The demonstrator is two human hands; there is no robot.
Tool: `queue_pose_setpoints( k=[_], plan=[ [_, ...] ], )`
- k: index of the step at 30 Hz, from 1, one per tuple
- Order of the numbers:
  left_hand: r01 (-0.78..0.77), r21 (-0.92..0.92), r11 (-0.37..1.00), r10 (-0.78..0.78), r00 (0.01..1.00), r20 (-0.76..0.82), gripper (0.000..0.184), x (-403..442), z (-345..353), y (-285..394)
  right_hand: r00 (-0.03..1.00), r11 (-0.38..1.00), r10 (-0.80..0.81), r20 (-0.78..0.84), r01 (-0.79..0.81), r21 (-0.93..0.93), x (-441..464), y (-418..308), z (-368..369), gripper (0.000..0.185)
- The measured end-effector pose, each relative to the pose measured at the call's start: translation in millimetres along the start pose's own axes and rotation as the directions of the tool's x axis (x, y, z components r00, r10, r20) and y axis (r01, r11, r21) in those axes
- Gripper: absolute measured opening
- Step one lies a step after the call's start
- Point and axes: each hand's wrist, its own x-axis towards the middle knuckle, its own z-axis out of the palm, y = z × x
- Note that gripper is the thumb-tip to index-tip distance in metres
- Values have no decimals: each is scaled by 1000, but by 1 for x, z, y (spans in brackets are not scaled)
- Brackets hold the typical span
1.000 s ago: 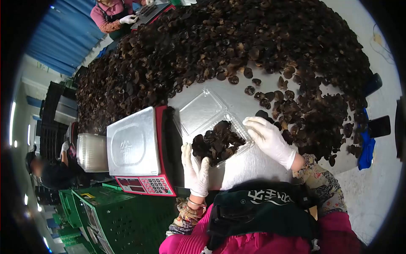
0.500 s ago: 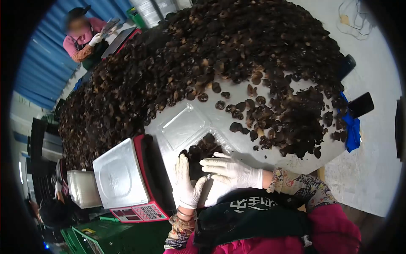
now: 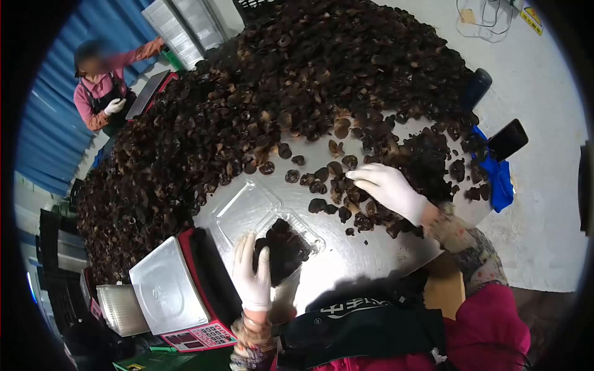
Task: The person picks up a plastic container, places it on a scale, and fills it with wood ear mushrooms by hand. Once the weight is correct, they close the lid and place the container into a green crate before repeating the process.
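Note:
An open clear plastic clamshell box (image 3: 312, 238) lies on the metal table, its lid folded back toward the upper left. Dark wood-ear-like pieces (image 3: 284, 250) are heaped in its base. My left hand (image 3: 252, 272), in a white glove, rests at the box's left side against the heap, fingers apart. My right hand (image 3: 390, 190), also gloved, is over the loose dark pieces (image 3: 365, 207) right of the box. Its fingers are close together and point left; whether anything is under the fingertips is hidden.
A scale (image 3: 170, 290) with a red frame stands left of the box, beside stacked clear containers (image 3: 120, 309). A large pile of dark pieces (image 3: 278, 68) covers the far table. A phone (image 3: 508, 141) and blue cloth (image 3: 500, 185) are at the right edge. Another person (image 3: 99, 86) stands at upper left.
My right hand has left the box and moved up and right to the loose pieces. My left hand has stayed by the box. The other person has stretched out an arm. The view has shifted.

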Motion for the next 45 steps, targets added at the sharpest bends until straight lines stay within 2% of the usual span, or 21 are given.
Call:
queue_pose_setpoints(
  k=[4, 8, 11, 13, 14, 15, 16, 17, 18, 19, 21, 23, 25, 26, 27, 30, 34, 36, 41, 43, 45],
  plan=[
    [-173, -54, 984, 179, 974, 142, 39, 81, 38, 3, 978, 957, -119, 173, 159, -244, 56, 13, 44, 29],
    [-238, 23, 971, 217, 915, 341, 45, 139, 103, -17, 904, 747, -172, 392, 379, -546, 80, 23, 72, 26],
    [-330, 188, 925, 212, 859, 465, 46, 151, 128, -29, 952, 830, -150, 266, 268, -489, 75, 15, 57, 18],
    [-298, 219, 929, 175, 876, 450, 41, 151, 125, -21, 997, 999, -30, 77, 31, -16, 65, 7, 29, 11],
    [-240, 178, 954, 141, 887, 440, 39, 151, 128, -31, 979, 937, 136, 152, -176, 300, 62, 8, 16, 11],
    [-178, 138, 974, 103, 897, 430, 36, 151, 126, -36, 927, 740, 260, 271, -372, 561, 58, 10, 5, 12],
    [-186, -73, 980, 199, 937, 287, 25, 147, 121, -41, 893, 575, 318, 319, -450, 684, 51, 8, -6, 12],
    [159, -317, 935, -36, 932, 361, 23, 144, 110, -34, 854, 382, 362, 374, -502, 776, 45, 9, -14, 13],
    [422, -571, 704, -171, 882, 440, 23, 141, 95, -25, 842, 245, 268, 468, -530, 812, 40, 16, -16, 14],
    [607, -717, 342, -256, 795, 550, 23, 139, 81, -19, 835, 134, 232, 499, -535, 834, 36, 16, -15, 14],
    [609, -791, -58, -119, 783, 611, 27, 131, 62, -24, 809, 23, 181, 559, -572, 820, 33, 5, -10, 17],
    [588, -790, -173, -135, 781, 610, 27, 120, 55, -24, 800, -27, 189, 570, -576, 817, 30, 8, 10, 22],
    [618, -688, -380, -37, 733, 679, 26, 111, 48, -34, 809, 35, 241, 536, -559, 829, 33, -1, 13, 21],
    [630, -714, -306, -144, 711, 688, 23, 107, 44, -29, 815, -58, 190, 547, -547, 835, 36, 0, 9, 20],
    [629, -715, -305, -142, 712, 687, 23, 103, 41, -27, 836, -7, 205, 509, -519, 855, 40, -1, 0, 18],
    [628, -768, 123, -275, 766, 582, 24, 93, 33, -10, 830, 493, 476, 293, -527, 692, 54, 5, -23, 16],
    [623, -714, 321, -297, 782, 549, 29, 79, 36, 9, 906, 837, 418, 68, -413, 359, 66, 40, -7, 12],
    [638, -725, 259, -318, 765, 560, 28, 73, 44, 16, 960, 957, 281, -9, -280, 70, 75, 43, 14, 17],
    [635, -716, 292, -348, 767, 538, 29, 66, 47, 33, 933, 794, 345, -107, -350, -496, 98, 28, 54, 32],
    [606, -727, 323, -310, 793, 524, 27, 61, 46, 30, 937, 784, 344, -63, -324, -529, 105, 47, 58, 31],
    [427, -484, 764, -274, 894, 356, 25, 55, 43, 21, 924, 861, 380, -34, -367, -351, 110, 63, 46, 29]
  ],
)
